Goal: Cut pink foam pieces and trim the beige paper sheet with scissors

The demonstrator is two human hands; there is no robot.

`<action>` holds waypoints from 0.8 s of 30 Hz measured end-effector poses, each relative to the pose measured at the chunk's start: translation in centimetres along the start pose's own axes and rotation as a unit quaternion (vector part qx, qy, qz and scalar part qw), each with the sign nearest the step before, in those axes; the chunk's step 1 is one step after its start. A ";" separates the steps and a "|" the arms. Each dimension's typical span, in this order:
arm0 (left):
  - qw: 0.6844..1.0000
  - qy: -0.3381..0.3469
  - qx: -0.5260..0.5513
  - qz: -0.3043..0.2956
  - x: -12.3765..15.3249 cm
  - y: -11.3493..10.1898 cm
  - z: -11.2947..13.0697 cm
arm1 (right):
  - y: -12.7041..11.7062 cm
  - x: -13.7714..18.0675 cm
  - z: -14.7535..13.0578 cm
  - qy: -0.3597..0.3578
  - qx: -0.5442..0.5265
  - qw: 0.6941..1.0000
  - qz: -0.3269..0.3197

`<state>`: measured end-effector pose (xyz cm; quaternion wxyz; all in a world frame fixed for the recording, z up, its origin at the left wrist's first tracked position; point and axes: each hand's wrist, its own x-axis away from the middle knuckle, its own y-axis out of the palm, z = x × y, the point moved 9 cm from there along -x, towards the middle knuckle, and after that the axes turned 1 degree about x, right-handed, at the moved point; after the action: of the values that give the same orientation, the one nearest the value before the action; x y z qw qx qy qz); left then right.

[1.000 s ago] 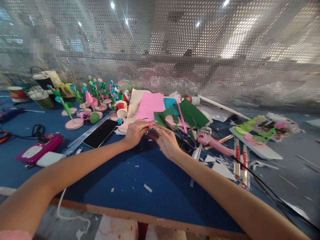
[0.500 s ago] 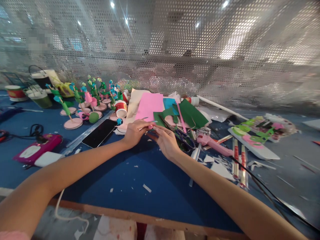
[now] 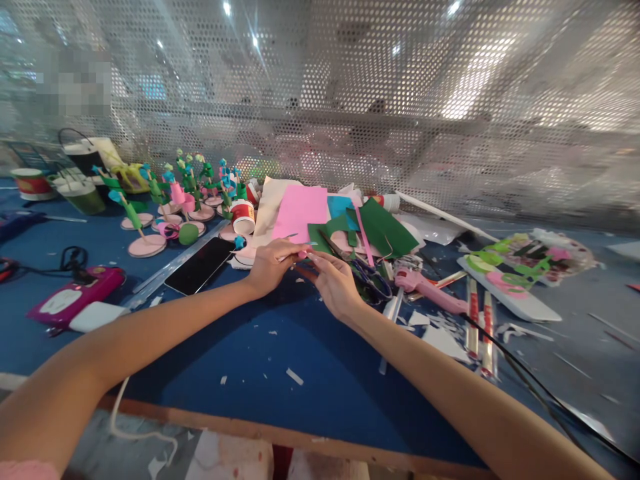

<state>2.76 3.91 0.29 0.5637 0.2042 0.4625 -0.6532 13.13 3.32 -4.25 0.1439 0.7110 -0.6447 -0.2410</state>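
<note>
My left hand (image 3: 271, 265) and my right hand (image 3: 336, 283) meet above the blue table, fingertips almost together. Both are closed in a pinch on a small pink paper piece (image 3: 303, 255), mostly hidden by the fingers. Just behind them lie a pink paper sheet (image 3: 300, 210), dark green paper (image 3: 387, 229) and a blue paper piece (image 3: 340, 207). A smartphone (image 3: 200, 267) with a dark screen rests left of my left hand. To the right of my right hand are scissors (image 3: 373, 281) and a pink glue gun (image 3: 431, 291).
Several paper flowers on round bases (image 3: 147, 245) stand at the back left. A magenta device (image 3: 75, 300) with a cable lies at the left. White paper scraps (image 3: 445, 340) and glue-stick-like packets (image 3: 487, 337) are at the right. A perforated metal screen (image 3: 320, 87) rises behind the table.
Both hands keep their pinch on the pink paper piece at nearly the same spot. The camera view has shifted very slightly; the other things have not visibly moved.
</note>
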 end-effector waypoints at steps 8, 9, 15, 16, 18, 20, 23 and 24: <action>1.000 -0.002 -0.002 0.002 -0.1 0.0 0.2 | 0.0 0.0 0.0 -0.002 0.004 1.000 -0.001; 1.000 -0.002 -0.002 0.001 -0.1 0.0 0.2 | 0.0 0.0 0.0 -0.001 0.004 1.000 -0.002; 1.000 0.017 -0.014 -0.001 -0.1 0.0 0.6 | -0.2 -0.1 0.1 0.000 -0.002 1.000 0.004; 1.000 0.021 -0.017 -0.002 -0.1 0.0 0.7 | -0.2 -0.1 0.1 -0.001 -0.002 1.000 0.004; 0.999 0.023 -0.022 0.000 0.0 0.0 0.8 | -0.2 -0.1 0.1 -0.002 0.003 1.000 0.003; 0.999 0.022 -0.024 0.000 0.0 0.0 0.8 | -0.2 -0.1 0.2 0.000 0.008 1.000 0.004; 1.000 0.022 -0.017 0.002 0.1 0.0 0.9 | -0.2 -0.1 0.2 0.002 0.008 1.000 0.004; 1.000 0.020 -0.015 0.003 0.1 -0.1 0.9 | -0.1 0.0 0.2 0.003 0.008 1.000 0.004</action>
<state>2.90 3.11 0.69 0.5588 0.2106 0.4828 -0.6405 13.13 3.39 -4.50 0.1408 0.7106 -0.6488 -0.2330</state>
